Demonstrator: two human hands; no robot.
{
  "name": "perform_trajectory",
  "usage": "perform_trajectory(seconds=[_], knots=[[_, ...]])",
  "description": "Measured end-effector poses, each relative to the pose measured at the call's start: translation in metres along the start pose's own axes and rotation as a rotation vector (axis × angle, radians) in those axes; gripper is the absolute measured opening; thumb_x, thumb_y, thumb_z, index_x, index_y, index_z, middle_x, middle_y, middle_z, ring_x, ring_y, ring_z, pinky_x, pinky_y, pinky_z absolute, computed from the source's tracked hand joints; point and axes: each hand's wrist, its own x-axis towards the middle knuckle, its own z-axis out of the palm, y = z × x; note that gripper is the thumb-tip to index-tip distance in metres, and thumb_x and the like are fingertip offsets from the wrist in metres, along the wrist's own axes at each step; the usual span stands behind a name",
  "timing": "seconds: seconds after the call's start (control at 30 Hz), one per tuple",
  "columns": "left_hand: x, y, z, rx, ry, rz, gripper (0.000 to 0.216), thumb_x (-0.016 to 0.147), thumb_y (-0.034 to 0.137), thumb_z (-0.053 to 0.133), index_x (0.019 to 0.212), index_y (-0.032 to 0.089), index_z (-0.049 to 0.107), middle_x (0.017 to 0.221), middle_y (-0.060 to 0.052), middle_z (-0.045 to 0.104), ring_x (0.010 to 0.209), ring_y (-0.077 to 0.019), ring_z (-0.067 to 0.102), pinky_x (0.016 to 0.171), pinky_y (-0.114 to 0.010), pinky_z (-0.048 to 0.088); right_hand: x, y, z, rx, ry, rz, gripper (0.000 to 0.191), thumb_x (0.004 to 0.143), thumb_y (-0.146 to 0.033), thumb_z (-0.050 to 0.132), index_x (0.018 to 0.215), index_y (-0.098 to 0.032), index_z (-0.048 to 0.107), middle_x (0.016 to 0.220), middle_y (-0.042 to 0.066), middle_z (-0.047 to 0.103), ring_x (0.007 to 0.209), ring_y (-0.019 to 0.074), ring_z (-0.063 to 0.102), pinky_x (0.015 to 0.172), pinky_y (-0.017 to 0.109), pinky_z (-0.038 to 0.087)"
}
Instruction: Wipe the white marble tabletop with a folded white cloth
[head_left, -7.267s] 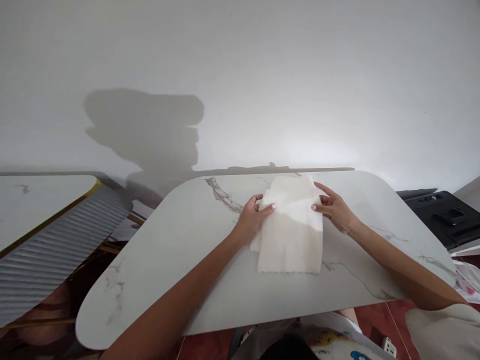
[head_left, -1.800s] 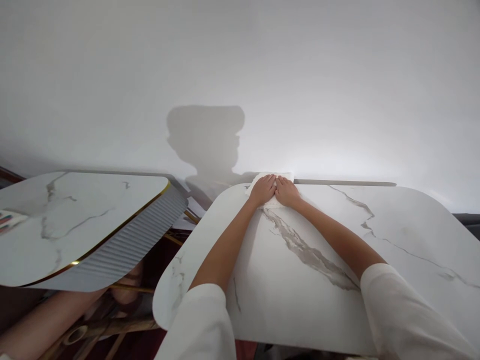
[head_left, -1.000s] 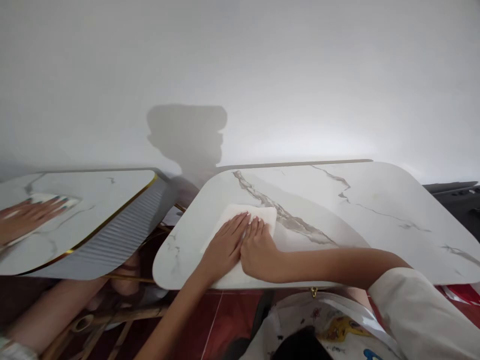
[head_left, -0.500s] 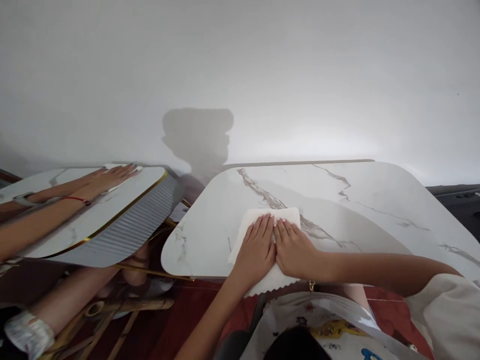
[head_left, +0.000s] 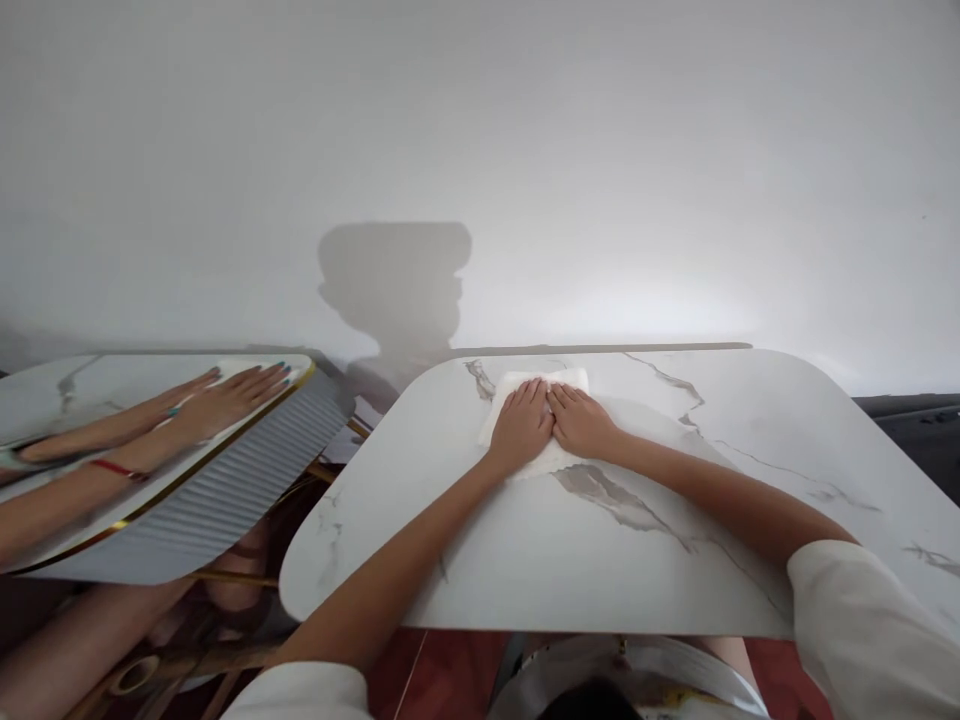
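Observation:
A white cloth [head_left: 551,461] lies spread on the white marble-patterned table [head_left: 525,570], toward its far side. My left hand [head_left: 521,425] rests flat on the cloth with its fingers stretched forward. Beside it, my right hand [head_left: 583,420] presses on the same cloth, fingers also extended and angled inward. The two hands touch or nearly touch at the index fingers and thumbs. Parts of the cloth under both palms are hidden.
On the left stands a second marble-patterned table [head_left: 64,395] with a gold edge and ribbed grey side. Another person's hands [head_left: 232,395] lie on a white cloth there. A pale wall [head_left: 600,180] rises behind both tables. A bamboo-like frame [head_left: 180,670] is at lower left.
Both my hands have slid the cloth away from me, from the table's near edge toward its far side. The other person's hands have shifted slightly on their table.

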Motion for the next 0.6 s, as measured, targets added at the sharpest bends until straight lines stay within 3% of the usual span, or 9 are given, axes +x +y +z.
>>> perform_trajectory(seconds=[0.27,0.43,0.6], knots=[[0.083,-0.038,0.023,-0.019,0.027,0.034,0.052,0.086,0.024,0.032,0.135,0.007,0.040,0.143,-0.013,0.041,0.133,-0.0236,0.034,0.111,-0.040,0.024,0.065,0.050,0.023,0.073,-0.071,0.155,0.054,0.090,-0.020,0.033,0.139,0.003,0.034,0.144,0.019,0.036,0.134,0.0266,0.030,0.109,0.038,0.023],[0.113,-0.024,0.036,0.024,0.024,0.018,0.051,0.087,0.024,0.032,0.135,0.008,0.041,0.141,-0.012,0.043,0.131,-0.0246,0.036,0.110,-0.039,0.025,0.072,0.085,0.024,0.067,-0.098,0.169,0.054,0.091,-0.021,0.032,0.140,0.001,0.033,0.145,0.017,0.037,0.134,0.0258,0.030,0.110,0.036,0.022],[0.118,-0.001,0.042,0.052,0.042,0.060,0.050,0.088,0.023,0.031,0.134,0.007,0.041,0.140,-0.013,0.044,0.131,-0.0260,0.037,0.109,-0.040,0.026,0.054,0.105,0.024,0.082,-0.087,0.191,0.054,0.091,-0.022,0.031,0.140,0.000,0.034,0.144,0.016,0.038,0.135,0.0261,0.029,0.110,0.037,0.022]])
